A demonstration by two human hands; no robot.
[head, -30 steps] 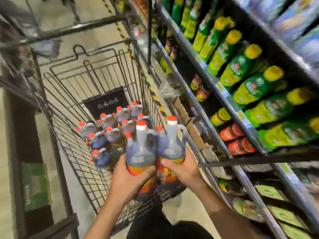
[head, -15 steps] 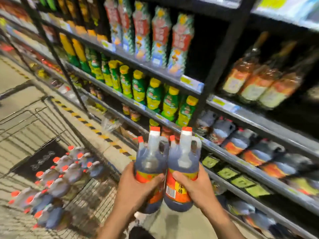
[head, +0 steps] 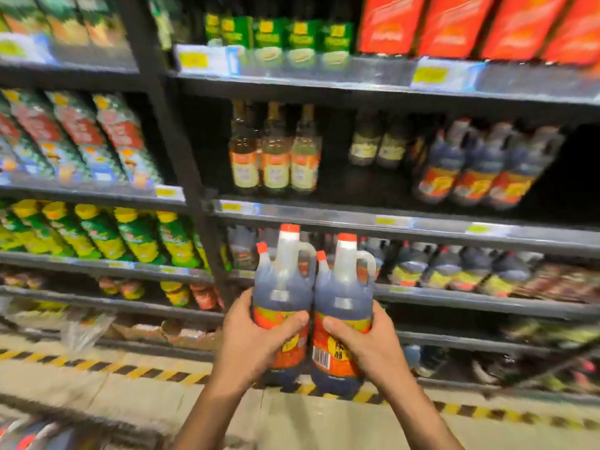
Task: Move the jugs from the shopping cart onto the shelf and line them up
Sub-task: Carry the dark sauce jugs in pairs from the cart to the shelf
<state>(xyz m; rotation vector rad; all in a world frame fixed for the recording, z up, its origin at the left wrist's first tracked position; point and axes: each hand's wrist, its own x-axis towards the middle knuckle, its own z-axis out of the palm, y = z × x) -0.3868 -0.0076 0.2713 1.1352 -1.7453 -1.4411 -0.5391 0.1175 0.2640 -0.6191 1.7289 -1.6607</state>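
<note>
- My left hand (head: 256,339) grips the left jug (head: 283,297) low on its body, thumb curled across the orange label, fingers hidden round the far side.
- My right hand (head: 367,342) grips the right jug (head: 344,313) the same way, thumb on the label just above the barcode.
- The two jugs stand upright, sides touching, at lower centre of the frame, held in the air in front of the shelf (head: 454,295).
- Each jug has an orange cap, a side handle and dark liquid; the left one sits a little higher.
- Behind them, at centre right, more jugs on the shelf (head: 470,267) are in a row, too blurred to count.
- A hazard stripe (head: 97,365) runs along the floor across the lower frame.
- At the lower left corner a blurred, cut-off patch shows; I cannot tell what it is.
- The jugs' bases partly cover the stripe; my fingertips behind the jugs are out of sight.
</note>
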